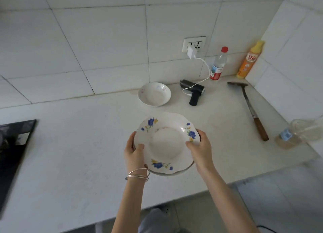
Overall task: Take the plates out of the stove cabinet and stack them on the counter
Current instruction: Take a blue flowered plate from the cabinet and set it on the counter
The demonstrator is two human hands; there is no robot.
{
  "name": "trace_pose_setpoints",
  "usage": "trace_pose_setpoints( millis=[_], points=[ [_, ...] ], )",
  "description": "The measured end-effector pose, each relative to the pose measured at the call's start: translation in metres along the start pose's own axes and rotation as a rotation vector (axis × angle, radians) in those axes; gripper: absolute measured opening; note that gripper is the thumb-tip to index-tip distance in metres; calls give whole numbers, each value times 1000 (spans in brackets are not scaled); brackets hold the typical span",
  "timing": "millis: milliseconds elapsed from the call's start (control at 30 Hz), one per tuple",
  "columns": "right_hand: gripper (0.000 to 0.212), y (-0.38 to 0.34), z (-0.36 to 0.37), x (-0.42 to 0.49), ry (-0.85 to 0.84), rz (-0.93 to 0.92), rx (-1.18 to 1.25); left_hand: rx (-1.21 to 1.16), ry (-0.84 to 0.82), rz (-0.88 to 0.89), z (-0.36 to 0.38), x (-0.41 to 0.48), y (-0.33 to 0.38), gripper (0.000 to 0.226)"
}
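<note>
A white plate with blue and yellow flowers (166,143) is held over the white counter (78,154), with at least one more plate's rim showing beneath it. My left hand (134,150) grips the stack's left edge, thumb on the rim. My right hand (201,148) grips the right edge the same way. A separate white plate with faint pink flowers (154,94) sits on the counter farther back, near the tiled wall. The stove cabinet is out of sight.
A black stove top (14,145) lies at the left. Behind sit a dark handheld device (194,91) on a charger cable, a clear bottle (218,64) and an orange bottle (248,61). A wood-handled tool (251,110) and a plastic bottle (297,134) lie at the right.
</note>
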State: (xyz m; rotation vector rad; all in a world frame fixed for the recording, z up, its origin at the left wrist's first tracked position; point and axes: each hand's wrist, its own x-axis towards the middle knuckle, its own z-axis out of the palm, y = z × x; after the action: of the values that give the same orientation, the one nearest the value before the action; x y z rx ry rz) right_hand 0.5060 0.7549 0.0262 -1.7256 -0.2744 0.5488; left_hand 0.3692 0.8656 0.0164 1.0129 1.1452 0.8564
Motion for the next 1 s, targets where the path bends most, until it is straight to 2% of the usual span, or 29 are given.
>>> trace_pose_setpoints(
  millis=[100,500,700,833,1000],
  points=[
    [44,-10,18,34,5,-12,6,-19,6,-3,15,33,11,61],
    [43,-33,83,173,-72,-13,-96,51,42,2,76,169,29,54],
    [42,-18,105,236,-70,42,-201,121,57,-51,107,222,19,58],
    [38,-7,114,268,-62,92,-283,189,38,-47,121,248,11,43],
    [38,6,125,289,-85,133,-335,199,60,-36,129,266,1,45]
  ],
)
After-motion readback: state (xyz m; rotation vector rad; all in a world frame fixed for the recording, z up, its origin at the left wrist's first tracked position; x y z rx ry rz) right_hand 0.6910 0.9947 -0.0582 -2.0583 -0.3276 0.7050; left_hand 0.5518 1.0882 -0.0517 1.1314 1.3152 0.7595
